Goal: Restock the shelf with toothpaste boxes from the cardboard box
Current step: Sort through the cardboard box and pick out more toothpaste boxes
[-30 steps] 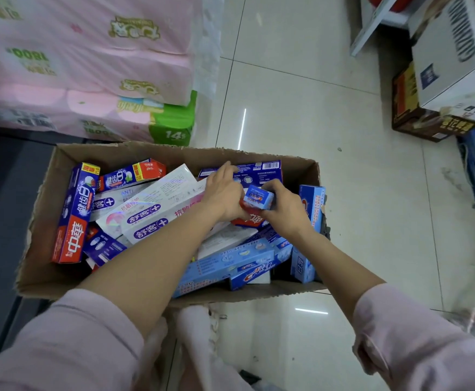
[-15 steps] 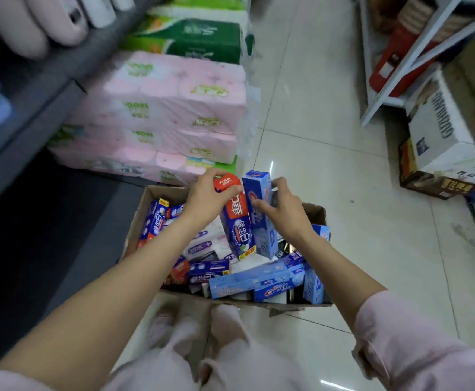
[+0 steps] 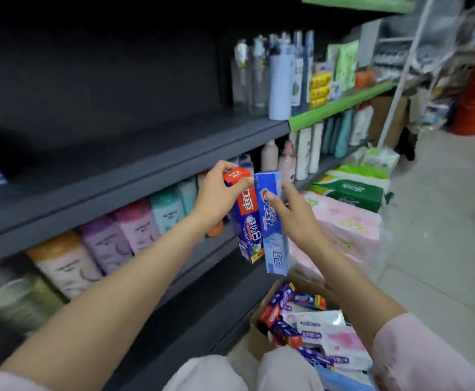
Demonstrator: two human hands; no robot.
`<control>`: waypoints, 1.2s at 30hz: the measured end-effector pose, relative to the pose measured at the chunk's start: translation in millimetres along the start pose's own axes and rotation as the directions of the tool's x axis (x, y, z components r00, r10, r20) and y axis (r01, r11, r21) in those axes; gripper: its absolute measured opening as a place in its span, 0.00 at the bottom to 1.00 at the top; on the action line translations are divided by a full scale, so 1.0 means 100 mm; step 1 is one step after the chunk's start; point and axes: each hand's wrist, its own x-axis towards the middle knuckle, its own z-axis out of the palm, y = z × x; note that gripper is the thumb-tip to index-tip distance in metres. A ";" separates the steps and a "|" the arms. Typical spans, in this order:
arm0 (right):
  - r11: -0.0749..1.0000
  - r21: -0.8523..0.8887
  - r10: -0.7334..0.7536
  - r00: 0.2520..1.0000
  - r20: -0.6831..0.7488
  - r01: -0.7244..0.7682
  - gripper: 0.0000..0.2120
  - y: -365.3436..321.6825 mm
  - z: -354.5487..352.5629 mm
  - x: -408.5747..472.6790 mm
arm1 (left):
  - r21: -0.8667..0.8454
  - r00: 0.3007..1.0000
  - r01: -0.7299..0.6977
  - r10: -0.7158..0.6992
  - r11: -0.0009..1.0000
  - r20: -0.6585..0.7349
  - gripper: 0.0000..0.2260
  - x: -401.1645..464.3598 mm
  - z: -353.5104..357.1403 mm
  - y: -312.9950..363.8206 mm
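My left hand (image 3: 216,196) grips a red and dark blue toothpaste box (image 3: 246,221) by its top end, held upright in the air. Beside it my right hand (image 3: 292,213) holds a light blue toothpaste box (image 3: 273,221), also upright, with thumb on its front and fingers behind. Both boxes hang side by side in front of the dark grey shelf (image 3: 134,170), whose upper board is bare on the left. Below, on the floor, stands the open cardboard box (image 3: 261,340) with several more toothpaste boxes (image 3: 304,320) lying in it.
Bottles (image 3: 278,77) stand at the right end of the dark shelf. Soft packs in pastel colours (image 3: 134,230) fill the shelf below. Pink and green tissue packs (image 3: 349,218) are stacked on the floor to the right. Grey tiled floor (image 3: 442,221) stretches beyond.
Both hands lifted the two toothpaste boxes out of the cardboard box and up to shelf height. My view swung from the floor up to the shelves.
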 end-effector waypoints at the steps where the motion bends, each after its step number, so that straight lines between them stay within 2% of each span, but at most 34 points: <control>1: 0.999 0.002 -0.039 0.999 0.006 0.039 0.14 -0.22 0.12 0.06 | 0.016 0.999 -0.007 0.007 1.000 -0.035 0.11 0.00 -0.26 0.10; 5: 0.970 -0.001 -0.243 0.969 0.038 0.243 0.17 -1.06 0.66 0.22 | 0.066 0.979 -0.014 0.027 0.998 -0.201 0.10 -0.05 -1.28 0.36; 8: 0.934 -0.041 -0.351 0.931 0.105 0.356 0.21 -1.61 1.12 0.22 | 0.013 0.934 0.027 -0.021 1.000 -0.357 0.10 -0.14 -2.01 0.35; 11: 0.906 -0.012 -0.412 0.890 0.195 0.422 0.22 -2.09 1.61 0.19 | -0.111 0.859 0.072 -0.118 0.991 -0.497 0.15 -0.29 -2.72 0.28; 13: 0.903 0.030 -0.424 0.880 0.212 0.428 0.23 -2.32 1.85 0.17 | -0.238 0.820 0.074 -0.195 0.968 -0.539 0.16 -0.38 -3.09 0.26; 16: 0.900 0.083 -0.434 0.868 0.242 0.427 0.23 -2.59 2.19 0.12 | -0.340 0.763 0.046 -0.253 0.939 -0.595 0.16 -0.56 -3.53 0.23; 19: 0.930 0.164 -0.361 0.897 0.256 0.328 0.19 -2.74 2.44 0.05 | -0.376 0.712 0.044 -0.293 0.925 -0.638 0.15 -0.77 -3.81 0.13; 21: 0.955 0.233 -0.244 0.934 0.259 0.185 0.16 -2.76 2.53 0.01 | -0.395 0.679 0.051 -0.322 0.917 -0.660 0.17 -0.88 -3.91 0.06; 23: 0.935 0.355 -0.117 0.955 0.274 0.013 0.14 -2.79 2.59 -0.03 | -0.398 0.637 0.020 -0.318 0.917 -0.702 0.18 -0.98 -3.97 0.01; 25: 0.884 0.456 -0.038 0.958 0.285 -0.101 0.15 -2.82 2.66 -0.05 | -0.389 0.582 -0.025 -0.303 0.921 -0.754 0.14 -1.07 -4.02 0.01; 27: 0.835 0.525 -0.007 0.951 0.310 -0.165 0.17 -2.81 2.76 -0.07 | -0.373 0.521 -0.051 -0.294 0.927 -0.802 0.10 -1.13 -4.03 0.04; 30: 0.774 0.580 0.020 0.926 0.378 -0.254 0.17 -2.79 2.96 -0.12 | -0.344 0.448 -0.078 -0.276 0.936 -0.850 0.12 -1.20 -4.09 0.03; 33: 0.687 0.648 0.012 0.898 0.441 -0.327 0.18 -2.79 3.14 -0.16 | -0.360 0.422 -0.057 -0.304 0.931 -0.854 0.13 -1.21 -4.21 0.00; 36: 0.667 0.664 -0.012 0.886 0.463 -0.338 0.16 -2.83 3.26 -0.16 | -0.337 0.442 -0.052 -0.281 0.940 -0.852 0.13 -1.22 -4.33 -0.01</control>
